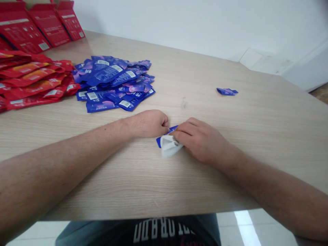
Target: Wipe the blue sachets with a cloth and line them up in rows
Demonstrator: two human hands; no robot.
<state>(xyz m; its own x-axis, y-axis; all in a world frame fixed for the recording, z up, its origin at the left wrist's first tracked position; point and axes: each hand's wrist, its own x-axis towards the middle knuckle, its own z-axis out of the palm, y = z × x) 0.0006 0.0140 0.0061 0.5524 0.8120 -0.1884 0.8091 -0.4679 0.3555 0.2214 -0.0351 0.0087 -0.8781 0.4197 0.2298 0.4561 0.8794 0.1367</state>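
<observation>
Several red boxes [50, 29] stand in a row at the far left of the table [123, 191], by the wall [179, 24]. In front of them is a heap of red packets [33, 80], and touching its right side is a messy pile of blue packets [112, 80]. Your left hand [152, 123] comes next, its fingers curled in like a loose fist. Its tips are at the top edge of one blue packet [158, 141] on the table between your hands; you can't tell if they pinch it. A white, crumpled thing [169, 146], a bit blurry, covers part of that packet. Your right hand [200, 138] has its fingers closed on the white thing. Farther right, well apart, lies a small blue piece [227, 91].
</observation>
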